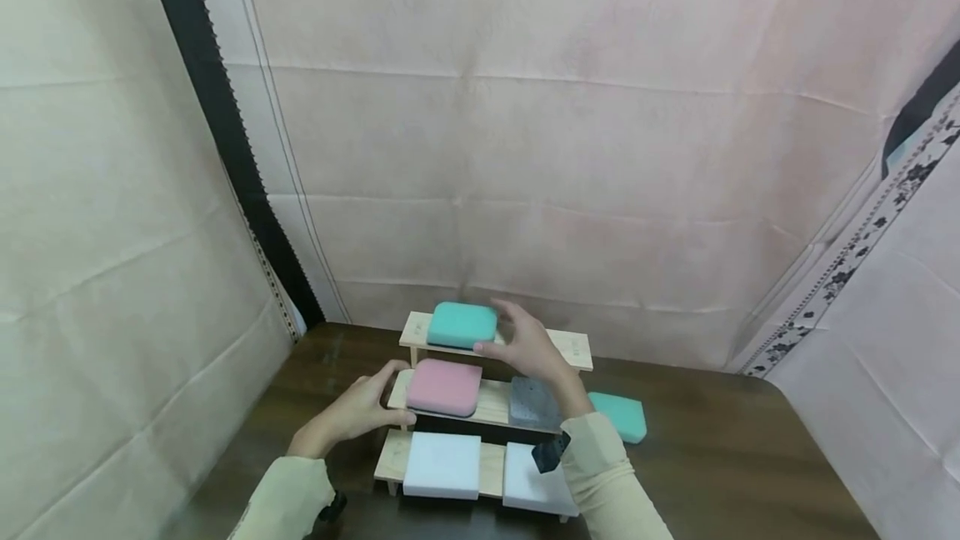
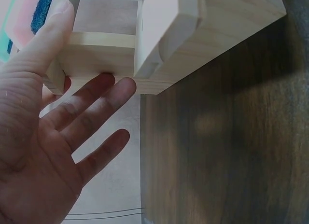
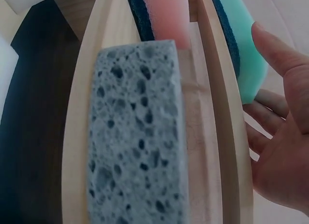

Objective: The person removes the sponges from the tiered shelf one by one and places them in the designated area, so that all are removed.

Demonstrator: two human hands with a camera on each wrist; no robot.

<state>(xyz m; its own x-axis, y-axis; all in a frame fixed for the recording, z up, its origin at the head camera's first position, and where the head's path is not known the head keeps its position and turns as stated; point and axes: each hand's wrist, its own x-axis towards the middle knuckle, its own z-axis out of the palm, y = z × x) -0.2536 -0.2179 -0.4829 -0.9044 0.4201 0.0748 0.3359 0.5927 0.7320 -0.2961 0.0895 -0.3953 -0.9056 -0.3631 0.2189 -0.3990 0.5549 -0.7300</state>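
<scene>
A teal sponge (image 1: 462,324) with a dark scouring side stands at the left of the top shelf of a wooden stepped rack (image 1: 570,347). At its right end is my right hand (image 1: 525,344), thumb and fingers apart beside the sponge's edge. A pink sponge (image 1: 445,387) stands on the middle shelf. To its left, my left hand (image 1: 360,407) spreads around that shelf's end. In the left wrist view, its fingertips are right at the pale wood (image 2: 99,57). A grey, pitted sponge (image 3: 137,137) stands right of the pink one, partly behind my right wrist in the head view.
Two white sponges, one at left (image 1: 442,465) and one at right (image 1: 532,482), rest on the lowest shelf. Another teal sponge (image 1: 621,417) lies on the dark wooden table (image 1: 735,457), right of the rack. Cloth curtains (image 1: 562,148) hang behind and at both sides.
</scene>
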